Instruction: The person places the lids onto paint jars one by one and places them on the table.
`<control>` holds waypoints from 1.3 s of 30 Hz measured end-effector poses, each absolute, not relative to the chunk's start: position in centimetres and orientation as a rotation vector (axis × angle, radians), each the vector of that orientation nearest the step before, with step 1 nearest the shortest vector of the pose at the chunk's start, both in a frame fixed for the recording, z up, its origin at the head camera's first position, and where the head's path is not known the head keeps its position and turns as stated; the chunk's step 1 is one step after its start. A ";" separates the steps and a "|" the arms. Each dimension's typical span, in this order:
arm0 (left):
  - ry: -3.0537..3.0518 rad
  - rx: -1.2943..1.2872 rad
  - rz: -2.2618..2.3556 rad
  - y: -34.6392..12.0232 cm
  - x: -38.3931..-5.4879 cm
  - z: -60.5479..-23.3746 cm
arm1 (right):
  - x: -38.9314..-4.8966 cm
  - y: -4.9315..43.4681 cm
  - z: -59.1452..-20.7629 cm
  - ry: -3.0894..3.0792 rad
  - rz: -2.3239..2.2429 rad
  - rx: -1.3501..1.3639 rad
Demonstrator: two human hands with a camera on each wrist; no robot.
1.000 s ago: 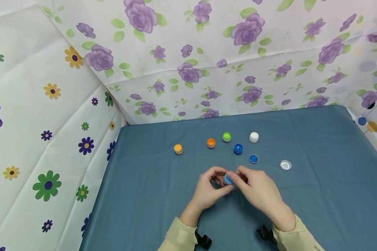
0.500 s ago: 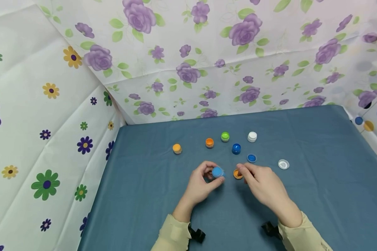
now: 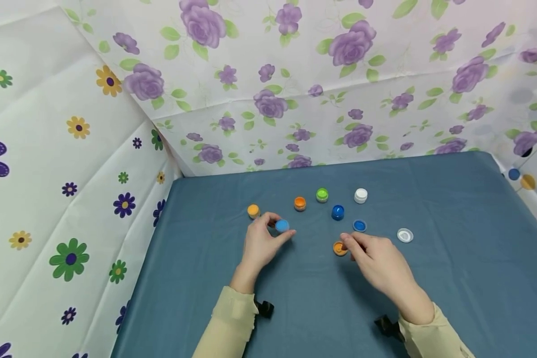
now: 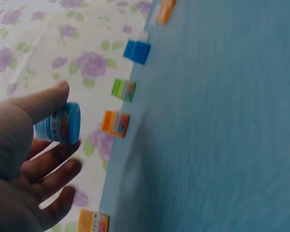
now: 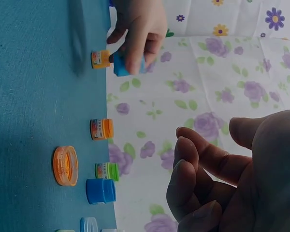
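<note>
In the head view my left hand (image 3: 260,243) pinches a small light blue paint jar (image 3: 282,226) between thumb and fingers, raised over the table beside a yellow-orange jar (image 3: 253,211). The left wrist view shows the held jar (image 4: 64,123) lying sideways in the picture, its printed label partly covered by the thumb. My right hand (image 3: 382,263) hovers near an orange lid (image 3: 339,249) on the table. In the right wrist view this hand's fingers (image 5: 188,169) are loosely bent with nothing between them, and the orange lid (image 5: 65,166) lies apart from them.
Farther back stand an orange jar (image 3: 300,204), a green jar (image 3: 322,195), a dark blue jar (image 3: 337,213) and a white jar (image 3: 360,196). A blue lid (image 3: 360,225) and a white lid (image 3: 404,235) lie to the right. Flowered cloth (image 3: 268,104) hangs behind the table.
Both hands were together at the light blue jar. My left hand has carried it left and away, toward the yellow-orange jar. My right hand has let go and drawn slightly right, uncovering the orange lid.
</note>
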State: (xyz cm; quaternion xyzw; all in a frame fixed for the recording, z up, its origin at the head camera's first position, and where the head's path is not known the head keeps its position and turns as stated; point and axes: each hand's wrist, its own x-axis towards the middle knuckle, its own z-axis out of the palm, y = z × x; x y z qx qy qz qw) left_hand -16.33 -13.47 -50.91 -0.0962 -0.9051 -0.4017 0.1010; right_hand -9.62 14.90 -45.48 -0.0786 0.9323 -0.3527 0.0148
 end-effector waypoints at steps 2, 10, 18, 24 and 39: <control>-2.667 -0.230 -1.036 -13.7 -17.2 -51.1 | -9.6 14.9 -45.4 2.912 -1.090 -0.248; -2.655 0.021 -0.805 -14.3 -20.9 -52.0 | -9.6 14.8 -45.5 2.924 -1.064 -0.269; -2.720 0.163 -0.876 -14.5 -22.5 -52.7 | -9.6 15.1 -45.5 2.907 -1.082 -0.278; -2.730 0.252 -0.883 -14.1 -22.8 -52.6 | -9.7 15.2 -45.5 2.908 -1.082 -0.276; -2.744 0.267 -0.840 -14.0 -22.8 -52.6 | -9.7 15.4 -45.6 2.909 -1.087 -0.276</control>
